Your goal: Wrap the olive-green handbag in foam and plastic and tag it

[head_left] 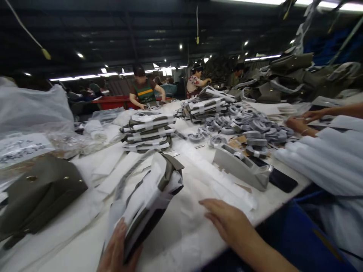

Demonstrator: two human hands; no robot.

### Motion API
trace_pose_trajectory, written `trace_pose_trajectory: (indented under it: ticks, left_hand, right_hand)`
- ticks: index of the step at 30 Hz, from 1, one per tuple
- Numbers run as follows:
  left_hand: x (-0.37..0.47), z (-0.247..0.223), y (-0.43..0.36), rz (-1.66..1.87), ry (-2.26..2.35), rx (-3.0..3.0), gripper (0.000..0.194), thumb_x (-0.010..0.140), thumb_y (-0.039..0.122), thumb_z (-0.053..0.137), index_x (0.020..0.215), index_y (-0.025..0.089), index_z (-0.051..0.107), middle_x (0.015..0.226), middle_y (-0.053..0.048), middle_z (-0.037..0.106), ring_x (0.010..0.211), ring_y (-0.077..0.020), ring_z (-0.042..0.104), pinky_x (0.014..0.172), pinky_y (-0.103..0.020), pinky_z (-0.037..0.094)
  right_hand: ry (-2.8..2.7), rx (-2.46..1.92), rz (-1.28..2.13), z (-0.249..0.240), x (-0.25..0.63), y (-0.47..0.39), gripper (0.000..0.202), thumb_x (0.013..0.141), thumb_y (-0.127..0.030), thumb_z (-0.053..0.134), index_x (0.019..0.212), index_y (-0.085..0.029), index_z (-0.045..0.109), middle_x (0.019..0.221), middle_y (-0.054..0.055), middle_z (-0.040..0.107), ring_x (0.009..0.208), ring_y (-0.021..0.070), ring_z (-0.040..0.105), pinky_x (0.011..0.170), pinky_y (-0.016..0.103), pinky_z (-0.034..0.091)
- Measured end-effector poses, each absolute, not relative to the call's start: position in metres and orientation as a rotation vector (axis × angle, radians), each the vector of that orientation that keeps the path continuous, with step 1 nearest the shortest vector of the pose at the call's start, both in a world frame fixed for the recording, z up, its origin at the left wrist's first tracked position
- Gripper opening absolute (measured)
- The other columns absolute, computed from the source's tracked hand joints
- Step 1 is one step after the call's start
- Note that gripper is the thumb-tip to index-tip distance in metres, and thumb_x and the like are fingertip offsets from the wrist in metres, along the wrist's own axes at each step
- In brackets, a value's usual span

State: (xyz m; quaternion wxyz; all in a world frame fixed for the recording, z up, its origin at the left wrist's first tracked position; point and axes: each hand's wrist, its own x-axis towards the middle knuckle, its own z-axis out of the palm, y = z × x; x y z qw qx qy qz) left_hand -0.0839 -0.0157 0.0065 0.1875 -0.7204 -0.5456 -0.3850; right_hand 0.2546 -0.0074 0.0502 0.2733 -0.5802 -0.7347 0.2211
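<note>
My left hand (117, 245) grips the near end of a folded olive-green bag (153, 192), which has white paper wrapped about it and stands tilted over the table. A grey strap (133, 168) trails off the bag's far left side. My right hand (224, 221) is apart from the bag, to its right, with fingers stretched out above the white tabletop and nothing in them. Just beyond that hand lie a strip of white wrapping (218, 181) and a grey tape dispenser (242, 166). Farther left, an unwrapped olive bag (42, 192) with metal eyelets rests on white sheets.
Wrapped bags (149, 132) are stacked ahead, with another stack (208, 105) behind. Rolled grey straps (249, 124) lie heaped at right. A dark phone (283, 179) is beside the dispenser. Another person's hands (302, 122) work at far right, near foam rolls (326, 151). More people stand behind.
</note>
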Motion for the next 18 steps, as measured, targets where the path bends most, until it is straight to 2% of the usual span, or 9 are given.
trace_pose_trajectory:
  ticks: [3, 6, 8, 9, 12, 14, 16, 18]
  left_hand:
    - [-0.077, 0.011, -0.019, -0.995, -1.571, -2.001, 0.073, 0.094, 0.02, 0.06, 0.156, 0.026, 0.022, 0.14, -0.009, 0.058, 0.119, -0.0276, 0.062, 0.095, -0.038, 0.057]
    - [-0.074, 0.015, -0.024, -0.975, -1.629, -1.943, 0.071, 0.095, 0.021, 0.058, 0.156, 0.026, 0.02, 0.139, -0.009, 0.059, 0.119, -0.0279, 0.063, 0.093, -0.04, 0.058]
    - [-0.074, 0.016, -0.026, -0.993, -1.654, -1.922, 0.074, 0.095, 0.02, 0.059, 0.156, 0.027, 0.019, 0.139, -0.008, 0.059, 0.121, -0.027, 0.062, 0.096, -0.04, 0.057]
    - [-0.074, 0.017, -0.026, -1.002, -1.663, -1.917, 0.075, 0.094, 0.019, 0.06, 0.156, 0.027, 0.018, 0.139, -0.008, 0.059, 0.122, -0.0268, 0.061, 0.097, -0.04, 0.057]
    - [-0.074, 0.017, -0.027, -1.014, -1.682, -1.916, 0.075, 0.094, 0.016, 0.059, 0.156, 0.026, 0.018, 0.14, -0.009, 0.058, 0.123, -0.0264, 0.06, 0.098, -0.041, 0.057]
    - [-0.075, 0.017, -0.027, -1.009, -1.687, -1.924, 0.073, 0.095, 0.016, 0.058, 0.156, 0.025, 0.018, 0.14, -0.009, 0.058, 0.124, -0.0262, 0.059, 0.097, -0.04, 0.057]
    - [-0.075, 0.017, -0.027, -1.007, -1.672, -1.926, 0.073, 0.095, 0.016, 0.058, 0.156, 0.025, 0.018, 0.139, -0.009, 0.059, 0.124, -0.0254, 0.059, 0.097, -0.039, 0.057]
    - [-0.075, 0.016, -0.026, -1.012, -1.653, -1.915, 0.073, 0.095, 0.017, 0.058, 0.156, 0.025, 0.019, 0.138, -0.009, 0.059, 0.123, -0.0252, 0.06, 0.096, -0.038, 0.058]
  right_hand:
    - [-1.997, -1.775, 0.364, 0.051, 0.26, 0.044, 0.051, 0.095, -0.028, 0.05, 0.146, -0.027, 0.046, 0.124, 0.01, 0.067, 0.094, 0.026, 0.07, 0.082, 0.039, 0.056]
    - [-2.058, -1.891, 0.264, 0.047, 0.26, 0.098, 0.069, 0.089, -0.027, 0.06, 0.153, -0.022, 0.034, 0.136, 0.016, 0.056, 0.097, 0.0279, 0.068, 0.075, 0.037, 0.054]
    - [-2.1, -1.862, 0.278, 0.044, 0.257, 0.129, 0.069, 0.085, -0.023, 0.063, 0.15, -0.021, 0.039, 0.139, 0.016, 0.054, 0.104, 0.0286, 0.066, 0.079, 0.036, 0.052]
    - [-2.123, -1.827, 0.301, 0.044, 0.255, 0.143, 0.063, 0.084, -0.02, 0.064, 0.144, -0.02, 0.047, 0.134, 0.015, 0.058, 0.104, 0.0276, 0.065, 0.08, 0.034, 0.05]
    - [-2.206, -1.685, 0.39, 0.046, 0.243, 0.178, 0.026, 0.08, -0.015, 0.064, 0.105, -0.019, 0.073, 0.1, 0.007, 0.073, 0.09, 0.0222, 0.067, 0.08, 0.029, 0.048]
    - [-2.225, -1.576, 0.432, 0.052, 0.229, 0.195, 0.014, 0.08, -0.013, 0.062, 0.084, -0.019, 0.074, 0.086, 0.005, 0.073, 0.084, 0.0199, 0.067, 0.079, 0.027, 0.048]
    - [-2.179, -1.495, 0.441, 0.06, 0.214, 0.206, 0.019, 0.084, -0.014, 0.056, 0.087, -0.018, 0.074, 0.092, 0.005, 0.073, 0.089, 0.0193, 0.066, 0.082, 0.027, 0.048]
    - [-2.1, -1.453, 0.439, 0.064, 0.203, 0.21, 0.028, 0.089, -0.016, 0.048, 0.105, -0.018, 0.071, 0.108, 0.007, 0.072, 0.099, 0.0191, 0.065, 0.088, 0.028, 0.048]
